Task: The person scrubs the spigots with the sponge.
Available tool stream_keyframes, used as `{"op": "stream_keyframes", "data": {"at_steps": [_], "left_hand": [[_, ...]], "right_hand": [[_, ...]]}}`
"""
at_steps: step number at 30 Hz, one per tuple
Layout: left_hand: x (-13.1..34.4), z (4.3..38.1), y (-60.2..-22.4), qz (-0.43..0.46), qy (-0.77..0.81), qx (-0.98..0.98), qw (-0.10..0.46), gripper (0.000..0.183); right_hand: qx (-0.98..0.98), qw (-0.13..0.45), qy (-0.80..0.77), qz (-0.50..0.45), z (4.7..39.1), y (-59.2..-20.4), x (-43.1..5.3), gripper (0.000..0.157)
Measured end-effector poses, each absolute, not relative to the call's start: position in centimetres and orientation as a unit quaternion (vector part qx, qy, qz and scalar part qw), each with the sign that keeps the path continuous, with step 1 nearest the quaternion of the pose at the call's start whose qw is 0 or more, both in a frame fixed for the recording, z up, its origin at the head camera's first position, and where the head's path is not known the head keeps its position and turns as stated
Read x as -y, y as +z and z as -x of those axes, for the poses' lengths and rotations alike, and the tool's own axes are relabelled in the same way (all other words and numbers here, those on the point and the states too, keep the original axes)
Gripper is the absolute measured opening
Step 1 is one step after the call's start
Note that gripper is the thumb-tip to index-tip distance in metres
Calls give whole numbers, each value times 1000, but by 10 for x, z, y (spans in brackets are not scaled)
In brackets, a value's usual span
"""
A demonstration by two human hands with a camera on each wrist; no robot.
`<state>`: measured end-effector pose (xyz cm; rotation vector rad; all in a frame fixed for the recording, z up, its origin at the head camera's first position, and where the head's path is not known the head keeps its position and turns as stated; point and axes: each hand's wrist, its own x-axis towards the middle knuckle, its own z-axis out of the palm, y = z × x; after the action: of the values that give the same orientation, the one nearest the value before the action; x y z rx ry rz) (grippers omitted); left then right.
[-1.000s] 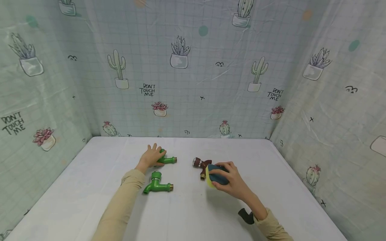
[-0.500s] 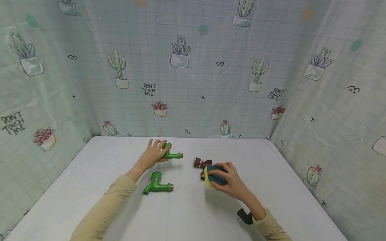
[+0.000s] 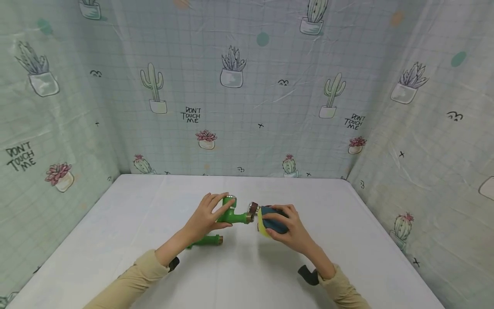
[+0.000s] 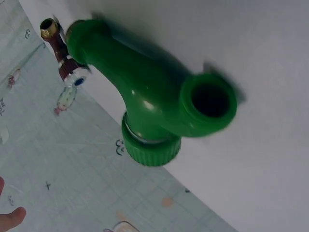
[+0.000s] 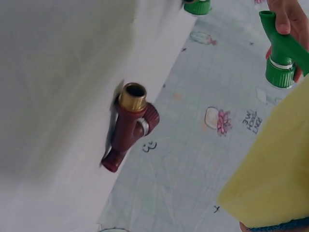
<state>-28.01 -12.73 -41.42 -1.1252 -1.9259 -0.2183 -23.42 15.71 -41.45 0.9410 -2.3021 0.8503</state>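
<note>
My left hand (image 3: 202, 219) grips a green tap (image 3: 236, 218) above the table, its threaded brass end pointing right. In the right wrist view that held tap (image 5: 280, 50) is at the upper right. My right hand (image 3: 292, 229) holds a blue-and-yellow sponge (image 3: 275, 220) between thumb and fingers, just right of the brass end and apart from it. Behind the sponge a brown tap (image 3: 253, 207) is partly hidden; the right wrist view shows this brown tap (image 5: 128, 128) whole, on the table. Another green tap (image 3: 208, 240) lies below my left hand, partly covered, and fills the left wrist view's middle.
The white table (image 3: 239, 279) ends at a cactus-print cloth (image 3: 231, 107) at the back and sides. A black curved piece (image 3: 308, 274) shows by my right forearm. Another black piece (image 3: 174, 263) is beside my left cuff.
My left hand has lifted the farther green tap and brought it right and nearer, towards the sponge. My right hand has shifted slightly left with the sponge.
</note>
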Motion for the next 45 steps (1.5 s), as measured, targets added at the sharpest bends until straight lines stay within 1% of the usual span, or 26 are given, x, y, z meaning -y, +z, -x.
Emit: {"op": "stream_keyframes", "data": {"at_steps": [4, 7, 9, 11, 14, 17, 20, 23, 26, 28, 30, 32, 34, 36, 40, 45], "left_hand": [[117, 264, -416, 461, -140, 775, 408, 70], [110, 253, -417, 460, -199, 786, 361, 70], [105, 247, -418, 446, -245, 795, 329, 73], [101, 241, -418, 427, -291, 801, 303, 80], [96, 236, -418, 401, -350, 801, 275, 89], [90, 232, -417, 365, -413, 801, 233, 89], [85, 228, -412, 304, -490, 804, 144, 84], [85, 224, -408, 256, -571, 780, 23, 81], [93, 225, -406, 255, -643, 714, -106, 80], [101, 225, -405, 268, -690, 649, -179, 79], [109, 227, -403, 279, -732, 573, -241, 76], [114, 227, -402, 278, -757, 524, -276, 70], [115, 228, -401, 267, -765, 515, -280, 60], [112, 226, -401, 247, -756, 546, -264, 52], [100, 222, -403, 196, -747, 600, -209, 52], [91, 219, -405, 140, -783, 586, -153, 46]], "right_hand": [[830, 252, 346, -358, 233, -413, -149, 31], [816, 251, 368, -369, 233, -412, -142, 30], [808, 249, 380, -376, 232, -411, -138, 30], [802, 245, 387, -383, 231, -412, -135, 30], [797, 239, 390, -395, 229, -412, -131, 31], [788, 239, 395, -407, 228, -412, -128, 32], [782, 238, 401, -414, 228, -410, -126, 34], [783, 235, 393, -422, 228, -409, -124, 34], [789, 234, 378, -423, 227, -409, -124, 33], [791, 240, 371, -423, 227, -409, -125, 31], [794, 249, 363, -420, 227, -409, -127, 28], [794, 261, 352, -421, 227, -409, -129, 27], [795, 268, 338, -427, 227, -410, -130, 28], [796, 270, 323, -435, 226, -410, -128, 28], [801, 277, 298, -439, 221, -411, -122, 29], [809, 300, 263, -432, 215, -411, -114, 31]]}}
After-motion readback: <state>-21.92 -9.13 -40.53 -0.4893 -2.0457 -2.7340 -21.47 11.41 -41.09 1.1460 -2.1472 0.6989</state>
